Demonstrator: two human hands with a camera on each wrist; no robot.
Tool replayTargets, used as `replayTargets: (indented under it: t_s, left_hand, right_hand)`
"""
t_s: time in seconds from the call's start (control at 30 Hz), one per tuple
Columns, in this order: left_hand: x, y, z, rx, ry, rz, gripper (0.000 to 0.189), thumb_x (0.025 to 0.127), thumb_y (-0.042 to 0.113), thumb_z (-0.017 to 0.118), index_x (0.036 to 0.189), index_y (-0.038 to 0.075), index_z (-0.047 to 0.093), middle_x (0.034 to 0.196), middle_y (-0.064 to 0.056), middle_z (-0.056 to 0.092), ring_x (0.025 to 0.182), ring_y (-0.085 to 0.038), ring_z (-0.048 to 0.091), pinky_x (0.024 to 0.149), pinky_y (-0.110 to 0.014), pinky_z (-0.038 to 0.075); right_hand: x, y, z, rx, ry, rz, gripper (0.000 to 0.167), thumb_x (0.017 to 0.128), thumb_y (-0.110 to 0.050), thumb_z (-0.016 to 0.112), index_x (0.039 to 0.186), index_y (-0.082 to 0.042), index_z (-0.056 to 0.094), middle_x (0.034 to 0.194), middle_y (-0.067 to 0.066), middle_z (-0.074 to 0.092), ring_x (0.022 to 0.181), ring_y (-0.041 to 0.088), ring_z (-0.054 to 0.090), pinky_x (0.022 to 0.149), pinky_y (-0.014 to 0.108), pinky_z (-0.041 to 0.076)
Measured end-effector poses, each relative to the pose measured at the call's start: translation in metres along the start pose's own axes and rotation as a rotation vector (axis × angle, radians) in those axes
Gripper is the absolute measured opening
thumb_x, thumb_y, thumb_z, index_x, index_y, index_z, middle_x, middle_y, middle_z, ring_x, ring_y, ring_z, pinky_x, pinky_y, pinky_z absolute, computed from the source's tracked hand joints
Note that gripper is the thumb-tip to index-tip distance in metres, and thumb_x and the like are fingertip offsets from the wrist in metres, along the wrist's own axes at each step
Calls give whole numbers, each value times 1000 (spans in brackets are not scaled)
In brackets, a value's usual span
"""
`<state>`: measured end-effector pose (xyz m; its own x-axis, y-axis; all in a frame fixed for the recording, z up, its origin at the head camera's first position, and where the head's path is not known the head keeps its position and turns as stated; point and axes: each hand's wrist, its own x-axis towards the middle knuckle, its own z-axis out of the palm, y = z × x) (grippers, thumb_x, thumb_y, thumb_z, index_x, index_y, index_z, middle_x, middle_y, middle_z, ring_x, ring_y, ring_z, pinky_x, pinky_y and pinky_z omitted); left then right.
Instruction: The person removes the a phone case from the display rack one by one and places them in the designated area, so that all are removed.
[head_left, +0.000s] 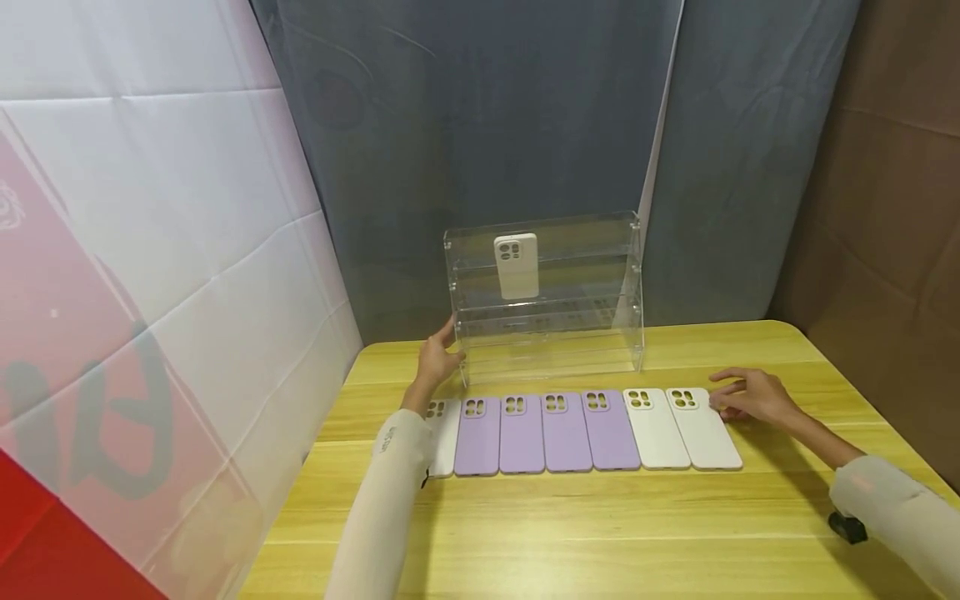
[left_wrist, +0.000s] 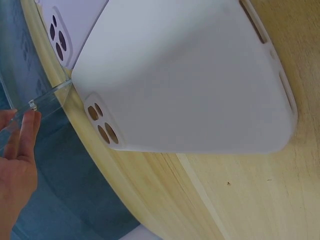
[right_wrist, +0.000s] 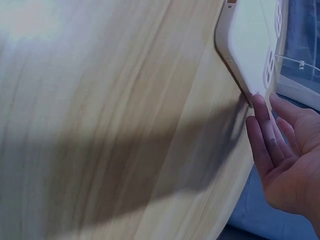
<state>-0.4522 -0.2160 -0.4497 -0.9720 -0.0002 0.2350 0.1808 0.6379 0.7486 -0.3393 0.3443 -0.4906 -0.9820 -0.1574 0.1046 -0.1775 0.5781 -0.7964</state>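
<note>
A clear acrylic display stand point(head_left: 551, 343) with stepped shelves stands at the back of the table. One white phone case point(head_left: 517, 279) leans upright on its upper left. My left hand point(head_left: 437, 362) holds the stand's left side panel, fingers at its edge in the left wrist view. In front lies a row of phone cases: a white case point(left_wrist: 195, 80) at the left end, partly behind my left arm, several purple cases point(head_left: 521, 437), then two white ones. With loosely extended fingers, my right hand point(head_left: 757, 396) touches the upper right corner of the rightmost white case point(head_left: 708, 433).
The yellow wood-grain table point(head_left: 570, 533) has a rounded far corner. Behind it hangs a dark grey curtain point(head_left: 480, 108). A white printed cloth point(head_left: 187, 183) borders the left, a brown one point(head_left: 892, 208) the right.
</note>
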Motion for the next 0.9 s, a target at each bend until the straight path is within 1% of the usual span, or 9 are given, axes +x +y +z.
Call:
replayTargets:
  t_s: [0.1, 0.17, 0.23, 0.37, 0.6, 0.7, 0.77, 0.83, 0.9]
  left_hand:
    - [1, -1, -1, -5, 1, -2, 86, 87, -5, 71, 162, 22, 37, 149, -24, 54, 138, -39, 53, 78, -35, 66]
    - [1, -1, -2, -7, -1, -7, 87, 87, -5, 71, 162, 22, 37, 149, -24, 54, 138, -39, 54, 73, -31, 65]
    - [2, -2, -2, -9, -4, -11, 88, 87, -5, 71, 162, 24, 37, 149, -23, 54, 136, -39, 55, 64, -25, 63]
    - [2, -1, -4, -16, -3, -7, 89, 86, -5, 71, 162, 25, 37, 147, -24, 55, 134, -40, 56, 53, -18, 55]
    - [2, -3, -2, -8, 1, -8, 90, 84, -7, 72, 161, 26, 38, 145, -22, 57, 129, -42, 60, 47, -17, 47]
    - [3, -5, 0, -11, 6, -12, 91, 83, -7, 72, 161, 27, 38, 145, -22, 58, 117, -41, 67, 44, -16, 44]
    - [2, -5, 1, -14, 9, -13, 91, 83, -7, 72, 161, 27, 39, 144, -22, 58, 118, -40, 67, 44, -17, 45]
    - [2, -4, 1, -8, 11, -13, 91, 83, -7, 72, 161, 27, 39, 144, -22, 59, 120, -41, 66, 46, -17, 46]
    - [1, -3, 1, -5, 15, -11, 90, 83, -6, 73, 160, 26, 39, 143, -21, 59, 131, -41, 59, 49, -17, 50]
  right_hand:
    - [5, -6, -2, -29, 2, -30, 46, 93, -9, 77, 129, 15, 61, 99, 26, 76, 65, 26, 75, 54, 36, 64]
    - [9, -11, -4, -37, 2, -30, 45, 93, -9, 77, 129, 14, 61, 98, 25, 77, 65, 27, 75, 53, 36, 63]
    - [14, -16, -5, -44, 0, -43, 45, 94, -10, 76, 129, 14, 61, 98, 25, 77, 66, 28, 75, 53, 37, 63]
    - [23, -29, -6, -14, -13, -62, 48, 95, -9, 75, 133, 15, 58, 101, 27, 76, 69, 33, 77, 59, 43, 66]
    - [40, -46, -2, -29, -38, -79, 50, 95, -13, 77, 134, 12, 59, 105, 27, 75, 73, 36, 77, 64, 45, 67]
    - [45, -55, 1, -38, -43, -85, 50, 94, -15, 78, 134, 10, 61, 106, 27, 75, 76, 38, 77, 65, 45, 67]
    - [50, -61, 1, -47, -44, -94, 50, 94, -15, 77, 134, 10, 61, 106, 27, 75, 77, 39, 77, 65, 42, 67]
    - [55, -67, 2, -69, -42, -117, 48, 94, -16, 77, 133, 9, 62, 106, 27, 75, 76, 36, 77, 64, 36, 67]
    - [61, -74, 2, -93, -35, -144, 46, 94, -15, 77, 132, 8, 63, 106, 27, 75, 75, 33, 77, 62, 31, 66]
